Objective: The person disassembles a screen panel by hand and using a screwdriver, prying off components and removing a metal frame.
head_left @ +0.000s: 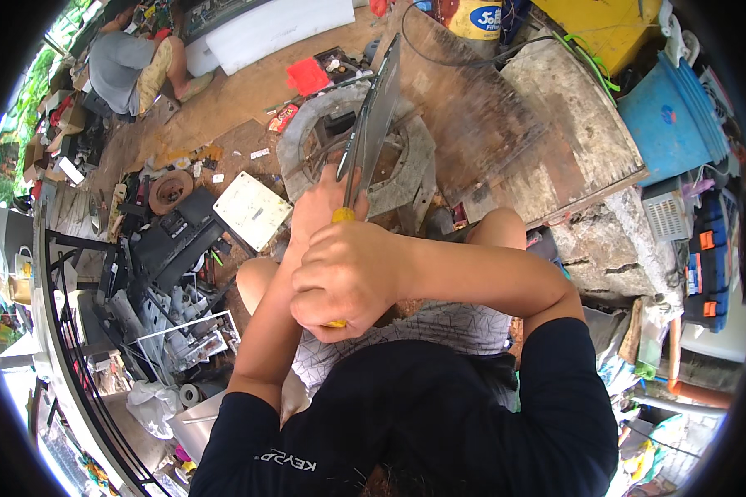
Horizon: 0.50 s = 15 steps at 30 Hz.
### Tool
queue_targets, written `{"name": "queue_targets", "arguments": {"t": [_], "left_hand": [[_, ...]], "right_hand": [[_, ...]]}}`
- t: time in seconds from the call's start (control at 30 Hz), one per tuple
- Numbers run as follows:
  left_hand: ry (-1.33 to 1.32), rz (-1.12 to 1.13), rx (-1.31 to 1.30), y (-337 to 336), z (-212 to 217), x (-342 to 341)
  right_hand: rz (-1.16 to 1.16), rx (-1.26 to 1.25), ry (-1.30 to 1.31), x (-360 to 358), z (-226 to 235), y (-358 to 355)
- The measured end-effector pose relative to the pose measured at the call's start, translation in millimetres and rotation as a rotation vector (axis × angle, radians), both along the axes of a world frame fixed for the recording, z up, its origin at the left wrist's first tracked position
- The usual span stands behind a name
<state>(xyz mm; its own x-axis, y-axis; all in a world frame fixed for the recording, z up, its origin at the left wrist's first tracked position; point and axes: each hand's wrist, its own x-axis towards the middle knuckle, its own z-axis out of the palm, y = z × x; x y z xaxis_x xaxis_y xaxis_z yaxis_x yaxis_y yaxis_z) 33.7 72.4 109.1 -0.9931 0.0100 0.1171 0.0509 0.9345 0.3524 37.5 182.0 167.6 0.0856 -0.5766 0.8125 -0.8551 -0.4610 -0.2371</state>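
My right hand [344, 273] is closed in a fist around the yellow handle of a screwdriver [337, 215]. Its dark shaft points away from me, against the near end of a thin, flat panel [377, 116]. This panel stands on edge, with a dark rim and a grey face. Beyond my right fist, my left hand [317, 207] is closed at the panel's lower end; my right hand and forearm partly hide it. Just past both hands, a grey octagonal frame [423, 157] rests on the ground behind the panel.
Wooden boards [572, 124] lie to the right, near a blue bucket [671, 116]. On the left are a white square panel [251, 211], dark electronic scrap [170, 248] and a black metal rack [62, 315]. A red tray [307, 76] lies ahead. Another person [133, 70] sits far left.
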Motion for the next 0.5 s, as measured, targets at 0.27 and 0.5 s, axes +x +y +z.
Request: {"name": "queue_targets", "arguments": {"t": [0.27,0.5], "left_hand": [[-0.049,-0.007,-0.038,-3.2,-2.0,-2.9],[-0.075,-0.011,-0.028,1.0,0.3,-2.7]], "right_hand": [[0.003,-0.046,-0.022,2.5,3.1,2.9],[-0.011,-0.005,0.010,-16.5,-12.5,-3.9]]}}
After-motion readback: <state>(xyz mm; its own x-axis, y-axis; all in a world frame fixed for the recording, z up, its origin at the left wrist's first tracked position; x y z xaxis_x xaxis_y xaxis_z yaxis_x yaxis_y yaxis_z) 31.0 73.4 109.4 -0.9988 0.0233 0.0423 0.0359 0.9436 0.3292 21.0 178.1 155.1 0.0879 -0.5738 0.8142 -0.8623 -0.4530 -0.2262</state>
